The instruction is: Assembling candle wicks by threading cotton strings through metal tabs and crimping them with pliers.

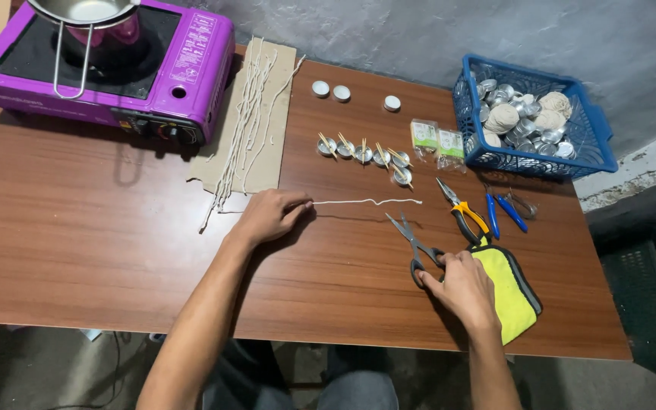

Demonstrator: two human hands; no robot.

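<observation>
Left hand (pixel 267 215) pinching white wick (pixel 366 202) on table (pixel 77 228) — right hand (pixel 461 285) gripping scissors (pixel 413 241), blades open.

Three white tealight cups (pixel 341 93) stand at upper middle, six cups with sticks (pixel 364 154) below them, two small packets (pixel 436 139), one blue basket (pixel 594 144).

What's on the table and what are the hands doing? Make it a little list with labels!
left hand: left hand pinches one end of a white string lying on the table
right hand: right hand grips the scissors, blades open
beside right hand: yellow cloth, pliers
far left: purple stove with a metal pot
on cardboard: more strings
far right: blue basket of small metal cups
</observation>
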